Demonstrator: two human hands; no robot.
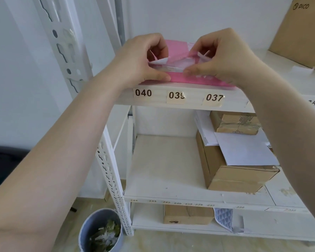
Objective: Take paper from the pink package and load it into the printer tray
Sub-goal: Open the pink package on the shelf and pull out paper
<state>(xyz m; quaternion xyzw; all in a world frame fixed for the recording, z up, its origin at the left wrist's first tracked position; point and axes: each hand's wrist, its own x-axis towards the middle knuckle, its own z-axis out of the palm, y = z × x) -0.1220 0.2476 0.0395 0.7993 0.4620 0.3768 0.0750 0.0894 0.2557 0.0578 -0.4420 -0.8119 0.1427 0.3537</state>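
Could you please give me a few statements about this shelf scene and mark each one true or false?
1. The pink package lies on the top shelf, above the labels 040, 039 and 037. True.
2. Only the left hand touches the package. False: the right hand is on it too; both hold the torn wrapper at its near end.
3. The package is still sealed. False: the wrapper is pulled open and white paper shows inside.
4. A loose white sheet lies on top of a cardboard box on the middle shelf. True.
5. The bin on the floor is empty. False: it holds scraps of waste.
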